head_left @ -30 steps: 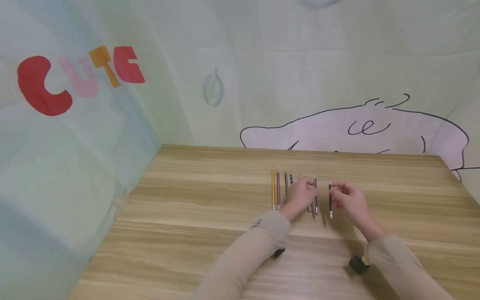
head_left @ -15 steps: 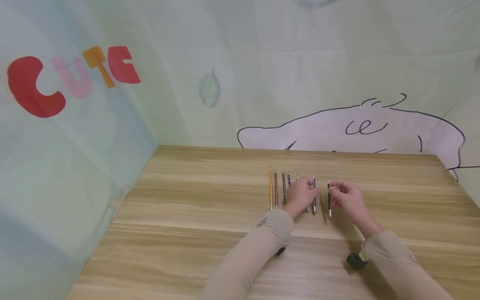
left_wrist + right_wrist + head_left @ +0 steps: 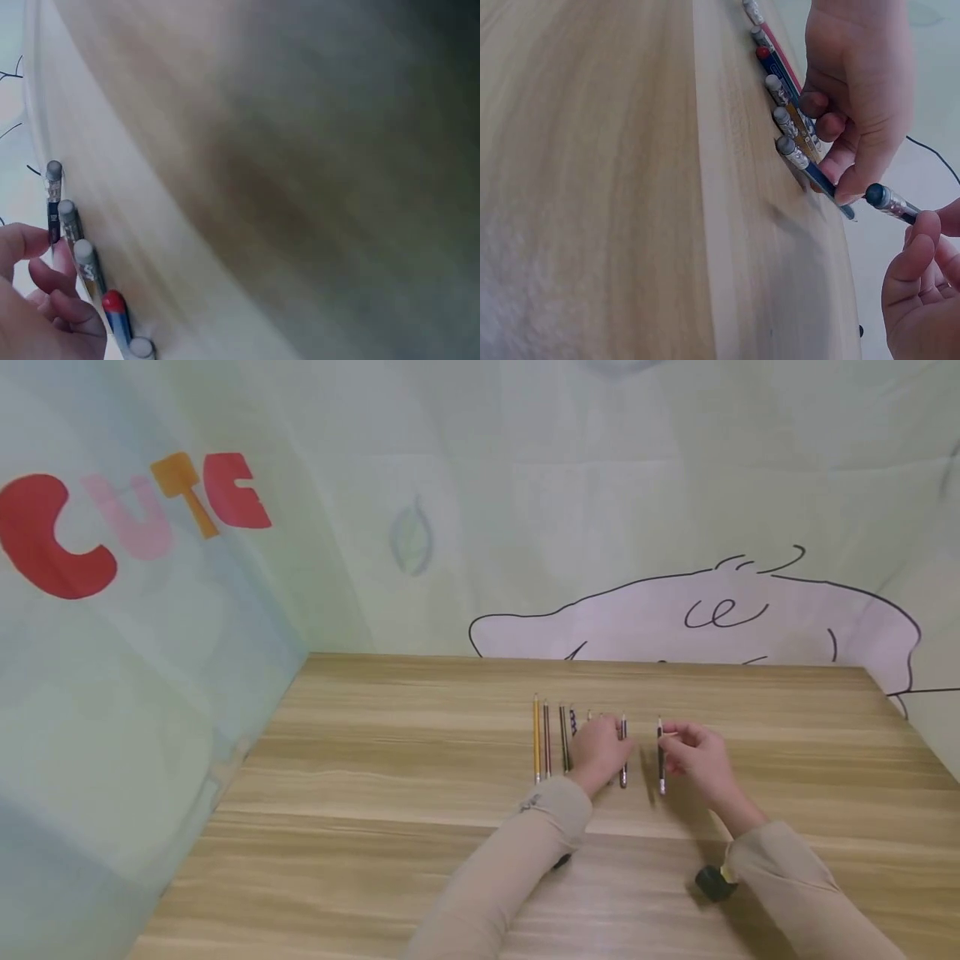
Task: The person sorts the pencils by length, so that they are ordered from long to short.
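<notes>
My left hand (image 3: 597, 747) pinches a dark blue pencil (image 3: 623, 768) between thumb and finger, at the right end of a row of pencils on the wooden table. Its grey eraser end faces me in both wrist views. Apart to the right, my right hand (image 3: 697, 760) holds a dark pencil (image 3: 661, 767) in its fingertips, point away from me. That pencil's dark eraser (image 3: 875, 196) shows in the right wrist view, raised, with a shadow on the table. Between the row's left end and my left hand lie a yellow pencil (image 3: 536, 739), a dark red pencil (image 3: 547, 739) and several others, partly hidden.
The wooden table (image 3: 375, 752) reaches back to a printed cloth backdrop (image 3: 585, 527) with a line-drawn animal. Another cloth with coloured letters hangs along the left side. A red-ended blue pencil (image 3: 114, 304) lies within the row. Below the right wrist sits a black wrist camera (image 3: 715, 883).
The head view has shifted slightly, so the table and row sit further left. The gap between the two held pencils has widened a little; both hands keep their pinch.
</notes>
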Demonstrator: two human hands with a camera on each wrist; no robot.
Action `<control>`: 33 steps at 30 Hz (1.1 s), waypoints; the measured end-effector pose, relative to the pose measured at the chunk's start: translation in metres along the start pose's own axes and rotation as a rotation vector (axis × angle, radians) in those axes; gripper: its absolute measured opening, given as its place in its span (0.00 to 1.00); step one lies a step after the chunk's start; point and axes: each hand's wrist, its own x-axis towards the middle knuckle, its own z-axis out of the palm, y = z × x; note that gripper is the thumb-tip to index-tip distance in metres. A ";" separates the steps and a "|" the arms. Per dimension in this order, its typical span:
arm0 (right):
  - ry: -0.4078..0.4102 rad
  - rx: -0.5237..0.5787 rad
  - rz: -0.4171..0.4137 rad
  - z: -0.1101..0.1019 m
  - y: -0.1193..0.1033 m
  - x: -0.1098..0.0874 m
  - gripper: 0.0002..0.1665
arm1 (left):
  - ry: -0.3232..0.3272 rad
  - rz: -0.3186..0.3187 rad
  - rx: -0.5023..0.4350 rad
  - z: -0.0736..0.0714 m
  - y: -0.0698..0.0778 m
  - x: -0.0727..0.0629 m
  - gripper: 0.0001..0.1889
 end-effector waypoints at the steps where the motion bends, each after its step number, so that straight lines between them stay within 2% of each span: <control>1: -0.003 -0.006 0.003 -0.001 0.000 0.000 0.09 | -0.003 0.002 0.010 0.000 0.000 0.000 0.13; 6: -0.021 -0.029 0.010 -0.002 -0.002 0.000 0.15 | -0.011 -0.003 0.091 0.001 0.001 0.001 0.15; 11: -0.021 -0.027 0.017 -0.003 -0.002 -0.001 0.13 | -0.026 -0.031 0.140 0.001 0.003 0.001 0.11; 18: -0.014 -0.027 0.012 -0.004 -0.002 -0.001 0.09 | -0.031 -0.018 0.135 0.003 0.002 0.003 0.08; 25: -0.025 -0.070 0.021 -0.001 -0.001 0.003 0.20 | -0.034 -0.009 0.108 0.003 0.000 0.004 0.07; 33: -0.046 -0.125 0.050 0.003 0.002 0.015 0.22 | -0.022 -0.005 0.095 0.003 0.000 0.005 0.07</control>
